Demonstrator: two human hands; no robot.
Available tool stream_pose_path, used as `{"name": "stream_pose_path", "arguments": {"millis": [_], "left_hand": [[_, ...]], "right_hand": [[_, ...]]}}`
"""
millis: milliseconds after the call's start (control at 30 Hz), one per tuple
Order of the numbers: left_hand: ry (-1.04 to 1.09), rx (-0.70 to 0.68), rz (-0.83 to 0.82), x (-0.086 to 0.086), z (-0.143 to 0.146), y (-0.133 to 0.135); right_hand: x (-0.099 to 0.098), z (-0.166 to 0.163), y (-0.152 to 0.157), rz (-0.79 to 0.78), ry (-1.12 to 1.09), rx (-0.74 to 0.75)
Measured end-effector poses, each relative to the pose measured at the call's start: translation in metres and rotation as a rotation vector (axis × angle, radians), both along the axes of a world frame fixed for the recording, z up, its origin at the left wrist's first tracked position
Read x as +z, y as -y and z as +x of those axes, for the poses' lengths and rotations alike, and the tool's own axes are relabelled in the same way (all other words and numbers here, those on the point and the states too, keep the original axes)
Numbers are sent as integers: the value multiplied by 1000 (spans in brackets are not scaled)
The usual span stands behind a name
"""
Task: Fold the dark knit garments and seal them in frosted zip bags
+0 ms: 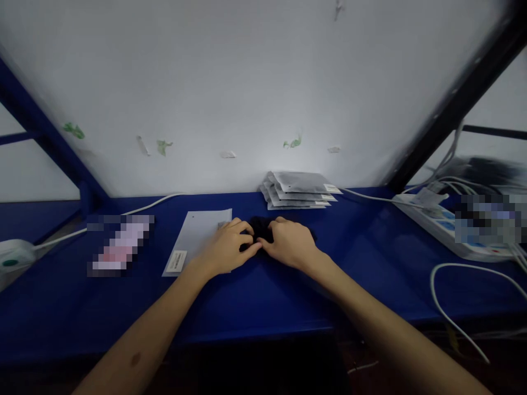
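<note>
A small black, soft-looking bundle point(260, 226), perhaps fabric, lies on the blue table between my two hands. My left hand point(228, 246) has its fingers curled at the bundle's left side, over the edge of a flat frosted plastic bag point(197, 233) with a white label. From the right, my right hand point(291, 241) closes over the same black bundle, covering most of it. Both thumbs point inward and nearly meet in front of it. The bundle's exact kind cannot be made out.
Behind my right hand stands a stack of several labelled frosted bags point(298, 189) by the white wall. A white power strip point(444, 225) with cables lies at the right. At the left are a blurred-out pink object point(121, 247) and a white cable point(152, 204).
</note>
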State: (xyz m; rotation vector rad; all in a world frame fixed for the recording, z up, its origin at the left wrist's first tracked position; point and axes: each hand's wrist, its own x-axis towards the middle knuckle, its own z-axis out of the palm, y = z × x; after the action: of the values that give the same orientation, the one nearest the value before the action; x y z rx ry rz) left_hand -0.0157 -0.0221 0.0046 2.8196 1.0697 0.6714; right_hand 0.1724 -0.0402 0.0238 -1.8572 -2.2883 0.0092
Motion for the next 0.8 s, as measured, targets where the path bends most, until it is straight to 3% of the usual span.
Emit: {"name": "stream_pose_path", "arguments": {"millis": [267, 433, 567, 667, 800], "left_hand": [[-25, 36, 44, -2, -2, 0], [-29, 13, 23, 2, -3, 2], [-40, -14, -36, 6, -1, 5], [-68, 18, -71, 7, 1, 5], [-116, 79, -20, 6, 0, 0]], "right_hand": [[1, -16, 6, -19, 99, 45], [-2, -2, -5, 31, -85, -59], [3, 41, -14, 131, -376, -139], [8, 88, -17, 163, -521, -284], [-6, 155, -19, 223, -582, -457]]}}
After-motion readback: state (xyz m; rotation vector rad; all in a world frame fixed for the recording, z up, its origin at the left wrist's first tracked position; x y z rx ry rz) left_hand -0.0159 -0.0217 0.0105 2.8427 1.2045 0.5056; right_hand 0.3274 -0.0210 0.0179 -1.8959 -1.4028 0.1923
